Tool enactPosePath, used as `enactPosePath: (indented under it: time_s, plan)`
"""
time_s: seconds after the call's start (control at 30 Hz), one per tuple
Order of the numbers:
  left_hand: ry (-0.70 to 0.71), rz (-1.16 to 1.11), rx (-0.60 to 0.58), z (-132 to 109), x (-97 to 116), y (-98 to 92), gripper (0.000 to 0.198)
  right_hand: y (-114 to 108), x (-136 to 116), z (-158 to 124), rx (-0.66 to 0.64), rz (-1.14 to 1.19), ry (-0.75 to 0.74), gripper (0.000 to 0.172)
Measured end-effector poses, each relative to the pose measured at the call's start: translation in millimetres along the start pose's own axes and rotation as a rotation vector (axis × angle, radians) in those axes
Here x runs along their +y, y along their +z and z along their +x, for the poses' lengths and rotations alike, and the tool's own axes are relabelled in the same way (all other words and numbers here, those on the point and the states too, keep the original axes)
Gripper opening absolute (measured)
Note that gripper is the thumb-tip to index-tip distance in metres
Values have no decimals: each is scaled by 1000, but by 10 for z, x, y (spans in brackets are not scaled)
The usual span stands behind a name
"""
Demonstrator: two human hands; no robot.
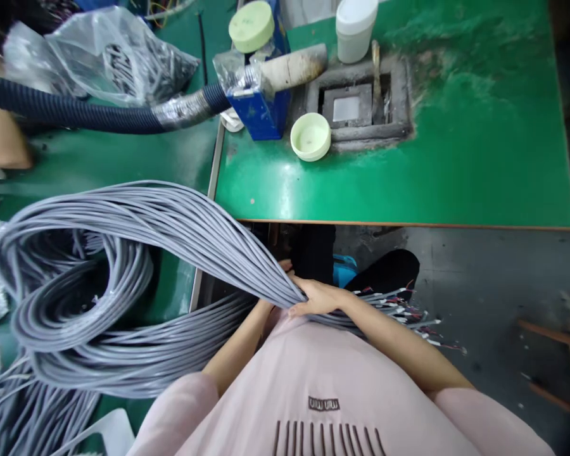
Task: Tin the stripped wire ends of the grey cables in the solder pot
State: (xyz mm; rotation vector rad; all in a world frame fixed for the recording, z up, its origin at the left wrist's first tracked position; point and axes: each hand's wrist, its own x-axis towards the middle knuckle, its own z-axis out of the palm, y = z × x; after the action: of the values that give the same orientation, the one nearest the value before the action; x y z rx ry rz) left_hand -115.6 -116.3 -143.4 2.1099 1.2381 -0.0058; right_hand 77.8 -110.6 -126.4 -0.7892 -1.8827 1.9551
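A thick bundle of grey cables (218, 237) runs from a big coil on the table at left to my lap. My right hand (317, 296) is wrapped round the bundle near its end, thumb on the near side. Below the bundle passes my left forearm; of my left hand (285, 265) only some fingers show past the far side, curled against the cables, and the rest is hidden. Beyond my right wrist the stripped cable ends (408, 310) fan out under my forearm, with thin coloured wires and small white tips.
On the green table (484, 171) ahead stand a solder pot (361, 133) set into the top, a pale round lid (310, 137), a white tub (356, 31) and a blue box (263, 107). A dark flexible hose (99, 114) crosses at upper left. Another person's arm (2, 139) rests at left.
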Motion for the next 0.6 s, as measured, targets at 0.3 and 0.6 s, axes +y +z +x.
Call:
enactPosePath:
  time_s: [0.3, 0.6]
  plan:
    - [-517, 626, 546, -1155, 155, -976, 44, -382, 664, 57, -235, 452, 37, 89]
    - [-891, 686, 418, -882, 97, -1074, 64, -764, 506, -99, -348, 666, 320, 80]
